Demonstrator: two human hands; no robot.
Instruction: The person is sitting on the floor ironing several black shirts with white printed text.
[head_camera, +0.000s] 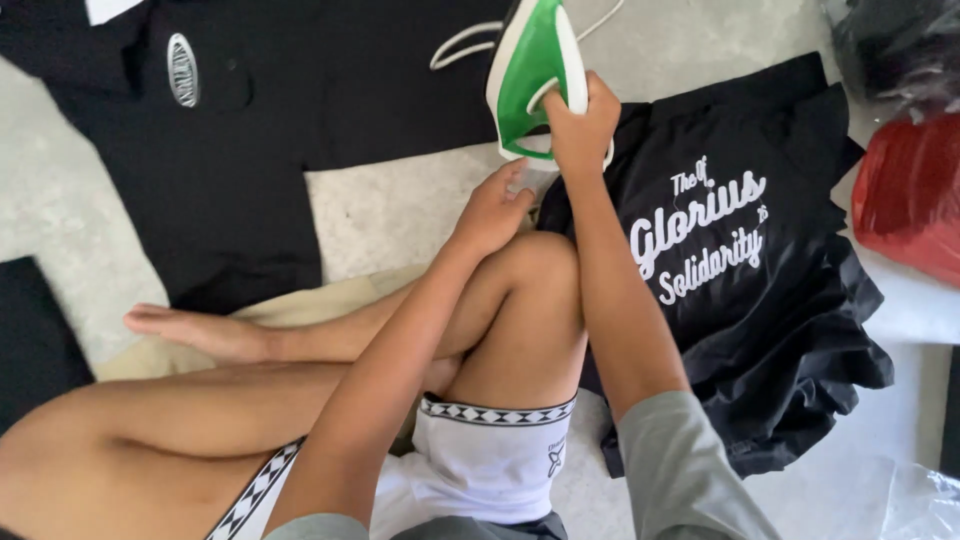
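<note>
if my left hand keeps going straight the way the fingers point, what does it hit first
Probably the green and white iron that the right hand grips; the left hand points up toward its lower edge, though depth is unclear.

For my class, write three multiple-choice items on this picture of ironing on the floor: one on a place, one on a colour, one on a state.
1. Where does the black T-shirt with white print lie?
A. to the right of the raised knee
B. on the lap
C. under the red bag

2. What colours is the iron?
A. blue and grey
B. green and white
C. all black

3. What is the right hand doing?
A. resting flat on the floor
B. gripping the iron's handle
C. hanging empty

Answers:
1 A, it spreads on the floor right of the knee.
2 B, green body with white trim.
3 B, fingers are closed round the handle, while the left hand is open beside it.
</note>
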